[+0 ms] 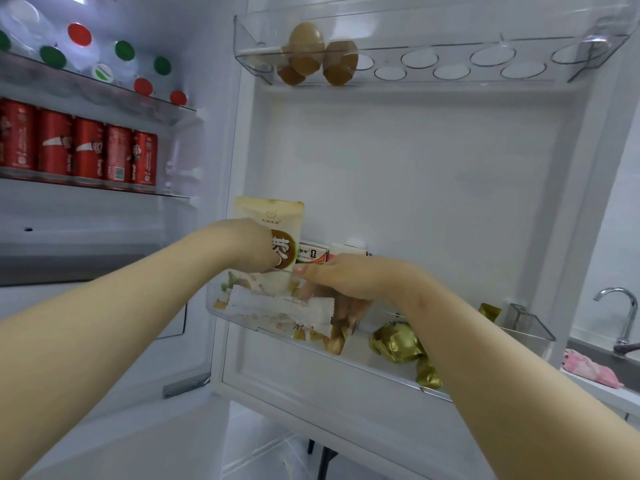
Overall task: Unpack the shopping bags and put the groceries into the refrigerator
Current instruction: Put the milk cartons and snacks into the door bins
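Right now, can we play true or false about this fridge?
1. Brown eggs sit in the clear plastic egg tray at the top of the door. True.
2. The red drink cans stand in the clear door bin. False: they line a glass shelf inside the fridge.
3. The left hand holds the cream pouch. True.
4. The gold foil packets lie beside the eggs. False: they lie lower, in the door bin.
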`<state>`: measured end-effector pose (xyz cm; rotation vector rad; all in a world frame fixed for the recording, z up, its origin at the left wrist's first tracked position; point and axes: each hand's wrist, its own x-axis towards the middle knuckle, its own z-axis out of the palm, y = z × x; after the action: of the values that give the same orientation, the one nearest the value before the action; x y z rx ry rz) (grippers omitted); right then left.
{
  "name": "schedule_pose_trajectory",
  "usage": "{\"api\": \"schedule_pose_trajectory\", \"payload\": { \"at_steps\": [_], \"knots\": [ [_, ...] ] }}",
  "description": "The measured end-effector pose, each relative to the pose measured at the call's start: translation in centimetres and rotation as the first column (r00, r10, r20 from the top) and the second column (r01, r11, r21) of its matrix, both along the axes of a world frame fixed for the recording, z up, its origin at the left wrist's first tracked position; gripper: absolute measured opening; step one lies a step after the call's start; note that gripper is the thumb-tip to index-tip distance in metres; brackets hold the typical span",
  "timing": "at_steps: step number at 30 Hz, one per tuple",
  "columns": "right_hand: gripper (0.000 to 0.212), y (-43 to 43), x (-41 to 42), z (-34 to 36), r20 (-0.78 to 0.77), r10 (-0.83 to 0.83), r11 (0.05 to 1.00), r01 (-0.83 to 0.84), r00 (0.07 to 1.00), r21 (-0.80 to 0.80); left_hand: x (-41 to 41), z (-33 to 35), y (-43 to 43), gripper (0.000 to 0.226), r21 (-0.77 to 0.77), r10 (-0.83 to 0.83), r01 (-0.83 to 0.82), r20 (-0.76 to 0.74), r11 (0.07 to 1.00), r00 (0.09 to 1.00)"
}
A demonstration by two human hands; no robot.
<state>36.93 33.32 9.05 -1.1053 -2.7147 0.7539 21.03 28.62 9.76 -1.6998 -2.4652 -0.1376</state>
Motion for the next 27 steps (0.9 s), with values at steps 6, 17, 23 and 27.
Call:
{"api": "schedule_pose_trajectory", "payload": {
  "at_steps": [6,17,23,27],
  "knots": [
    [0.04,1.4,1.4,-0.1,-0.239,-0.222,0.941,0.272,0.945,0.202,1.3,-1.5,-1.0,0.044,0.124,-0.343,0.32,0.382,0.939,0.858],
    [0.032,1.9,2.1,-0.5,-0.088,-0.298,0.954,0.294,0.95,-0.053,1.5,-2.0,-0.5,0.027,0.16,-0.405,0.375,0.464,0.913,0.788],
    [0.015,2.3,2.7,-0.1,-0.167,-0.249,0.968,0.241,0.954,-0.071,2.1,-1.6,-0.9,0.031,0.17,-0.391,0.355,0.511,0.919,0.766],
    [0.011,2.6,3.2,0.0,-0.222,-0.237,0.971,0.227,0.946,-0.073,2.5,-1.3,-1.2,0.038,0.163,-0.369,0.335,0.529,0.928,0.765]
  ]
}}
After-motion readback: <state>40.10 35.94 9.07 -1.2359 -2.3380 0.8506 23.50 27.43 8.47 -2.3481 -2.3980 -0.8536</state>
